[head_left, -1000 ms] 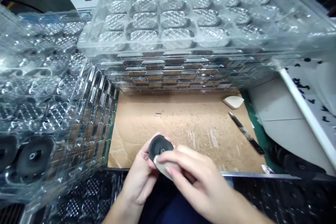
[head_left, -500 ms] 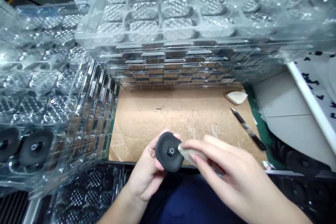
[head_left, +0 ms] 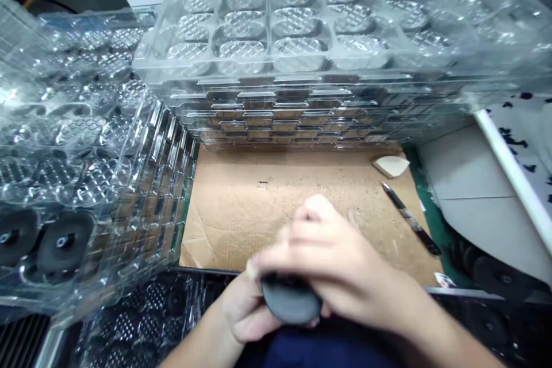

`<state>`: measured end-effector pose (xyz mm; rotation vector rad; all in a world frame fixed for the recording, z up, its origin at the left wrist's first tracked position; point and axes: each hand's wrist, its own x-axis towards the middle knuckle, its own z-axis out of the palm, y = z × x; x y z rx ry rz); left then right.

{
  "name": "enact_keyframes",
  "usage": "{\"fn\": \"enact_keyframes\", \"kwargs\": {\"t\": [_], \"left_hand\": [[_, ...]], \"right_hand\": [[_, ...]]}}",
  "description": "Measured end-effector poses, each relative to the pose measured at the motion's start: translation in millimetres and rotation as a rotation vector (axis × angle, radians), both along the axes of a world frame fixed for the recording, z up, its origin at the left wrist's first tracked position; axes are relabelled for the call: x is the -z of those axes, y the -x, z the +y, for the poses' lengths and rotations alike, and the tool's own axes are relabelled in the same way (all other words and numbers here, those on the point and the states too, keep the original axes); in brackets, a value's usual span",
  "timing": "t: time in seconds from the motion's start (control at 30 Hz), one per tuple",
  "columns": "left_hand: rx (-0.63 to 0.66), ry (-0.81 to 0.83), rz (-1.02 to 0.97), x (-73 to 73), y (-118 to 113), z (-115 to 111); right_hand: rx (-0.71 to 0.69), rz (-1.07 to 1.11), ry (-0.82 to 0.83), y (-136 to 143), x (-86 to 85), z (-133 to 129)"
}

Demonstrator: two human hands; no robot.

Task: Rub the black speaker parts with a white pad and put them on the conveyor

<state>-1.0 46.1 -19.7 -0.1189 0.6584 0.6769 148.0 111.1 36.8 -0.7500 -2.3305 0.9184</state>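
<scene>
My left hand (head_left: 250,313) is closed round a black rounded disc-like part (head_left: 291,302), holding it low in front of my body. The part is tilted, with its smooth curved edge towards me. Across its far side lies my right hand (head_left: 314,247), fingers bent and blurred by motion. A pale wedge-shaped pad was in these fingers a moment ago; now it is hidden behind them or too blurred to make out clearly. The hub in the middle of the part is also covered.
Brown cardboard (head_left: 233,201) covers the work surface, with a pen (head_left: 409,218) and another pale wedge (head_left: 391,166) at the right. Stacked clear trays (head_left: 276,80) stand behind; more trays (head_left: 142,155) at the left hold black parts (head_left: 64,241). A grey bin (head_left: 470,201) is at the right.
The black part has tipped from facing up to edge-on and moved slightly nearer to me. My right hand has swung left over it, from beside its right rim.
</scene>
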Motion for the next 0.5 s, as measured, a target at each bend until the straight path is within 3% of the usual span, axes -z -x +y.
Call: {"fn": "enact_keyframes", "kwargs": {"t": [0.13,0.23,0.37,0.5], "left_hand": [[-0.06,-0.025,-0.149,4.7,10,2],[-0.136,-0.055,-0.114,5.7,17,2],[-0.208,-0.108,0.006,6.6,18,3],[-0.25,-0.154,0.149,8.6,15,7]], "right_hand": [[0.377,-0.099,0.315,-16,38.8,1],[0.5,-0.1,0.504,-23,76.4,-16],[0.659,-0.136,0.424,-20,109.8,-52],[0.747,-0.184,0.362,-17,116.7,-80]]}}
